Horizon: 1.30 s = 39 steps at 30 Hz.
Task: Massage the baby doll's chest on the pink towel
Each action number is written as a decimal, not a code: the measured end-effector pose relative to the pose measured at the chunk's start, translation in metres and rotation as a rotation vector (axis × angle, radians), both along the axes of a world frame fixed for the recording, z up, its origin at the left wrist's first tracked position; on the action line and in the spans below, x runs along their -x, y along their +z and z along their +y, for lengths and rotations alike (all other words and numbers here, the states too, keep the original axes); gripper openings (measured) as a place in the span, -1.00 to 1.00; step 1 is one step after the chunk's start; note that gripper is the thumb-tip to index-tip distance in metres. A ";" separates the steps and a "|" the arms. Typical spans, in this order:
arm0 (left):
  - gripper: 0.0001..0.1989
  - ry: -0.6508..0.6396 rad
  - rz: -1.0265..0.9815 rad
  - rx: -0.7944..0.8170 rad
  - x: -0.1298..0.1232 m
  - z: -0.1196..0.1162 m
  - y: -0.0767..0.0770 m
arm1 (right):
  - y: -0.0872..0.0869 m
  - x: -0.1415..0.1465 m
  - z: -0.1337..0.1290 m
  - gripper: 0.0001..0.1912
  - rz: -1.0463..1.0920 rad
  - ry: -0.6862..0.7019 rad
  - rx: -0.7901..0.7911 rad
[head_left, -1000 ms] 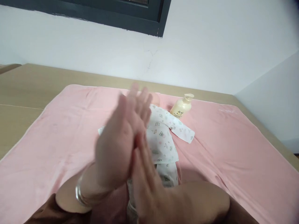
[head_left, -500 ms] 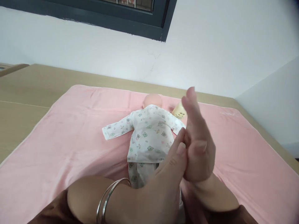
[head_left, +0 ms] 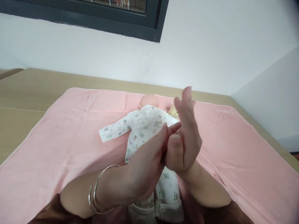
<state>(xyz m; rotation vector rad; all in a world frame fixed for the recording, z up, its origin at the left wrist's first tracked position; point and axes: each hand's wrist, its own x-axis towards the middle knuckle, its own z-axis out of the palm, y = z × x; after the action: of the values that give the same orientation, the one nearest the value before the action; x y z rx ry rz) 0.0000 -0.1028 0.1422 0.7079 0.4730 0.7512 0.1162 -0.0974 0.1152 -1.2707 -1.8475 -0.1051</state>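
Left hand [head_left: 146, 169] meets right hand [head_left: 187, 143], fingers outstretched, seemingly empty; baby doll [head_left: 144, 123] looks light, soft-clothed, best held round its middle

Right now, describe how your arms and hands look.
Brown sleeves leave the forearms bare. The left hand has two thin, silvery bangles at the wrist; the right hand has none. Neither wears a glove.
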 end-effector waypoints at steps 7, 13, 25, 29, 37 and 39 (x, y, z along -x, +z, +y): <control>-0.61 0.106 0.007 0.123 0.001 0.004 0.000 | -0.009 0.015 0.006 -0.35 0.141 -0.004 0.123; -0.57 0.410 0.176 0.042 0.014 0.010 0.012 | -0.028 0.035 -0.006 -0.22 0.006 0.344 -0.023; -0.66 0.912 0.432 -0.378 0.013 0.088 -0.042 | -0.012 -0.016 -0.002 -0.57 0.462 0.652 0.395; -0.66 0.744 0.636 -0.452 0.002 0.112 -0.083 | -0.043 -0.020 0.034 -0.62 0.335 0.161 0.382; -0.62 0.718 1.092 -0.835 -0.007 0.129 -0.142 | -0.104 -0.009 0.081 -0.47 -0.060 0.078 0.412; -0.60 0.705 1.161 -0.927 -0.007 0.132 -0.150 | -0.103 -0.018 0.088 -0.46 -0.115 0.047 0.478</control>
<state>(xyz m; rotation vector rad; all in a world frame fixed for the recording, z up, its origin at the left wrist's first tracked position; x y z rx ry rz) 0.0069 0.0290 -0.0079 1.9213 1.5230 1.1862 0.1345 -0.0091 0.0117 -1.5657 -2.0760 0.3139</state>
